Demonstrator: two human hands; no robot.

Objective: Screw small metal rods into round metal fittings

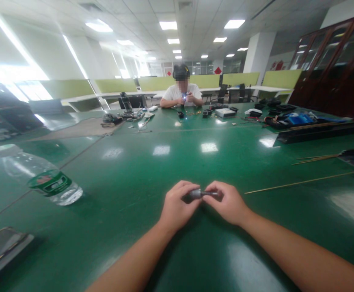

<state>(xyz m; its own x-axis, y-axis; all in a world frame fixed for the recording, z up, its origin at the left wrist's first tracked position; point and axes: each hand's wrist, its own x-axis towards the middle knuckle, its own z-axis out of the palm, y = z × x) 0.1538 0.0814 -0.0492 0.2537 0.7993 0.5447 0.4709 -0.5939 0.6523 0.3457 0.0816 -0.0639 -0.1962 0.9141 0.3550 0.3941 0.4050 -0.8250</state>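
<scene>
Between my two hands, a little above or on the green tabletop, is a small grey metal cylinder with a thinner dark shaft [197, 194], lying sideways; its exact kind is unclear. My left hand [179, 201] is closed around the thick grey end, its fingers and thumb hiding part of it. My right hand [225, 201] pinches the thin shaft between thumb and fingers, and the shaft's tip shows inside the curl of that hand. Both hands nearly meet in the middle of the piece.
A water bottle [47, 178] is at the left, with a phone [3, 247] nearer me. Thin brass-coloured rods [298, 183] lie to the right. Across the green table [128, 162] sits a person [181, 91] holding a small lit device. Electronics and tools cover the far side.
</scene>
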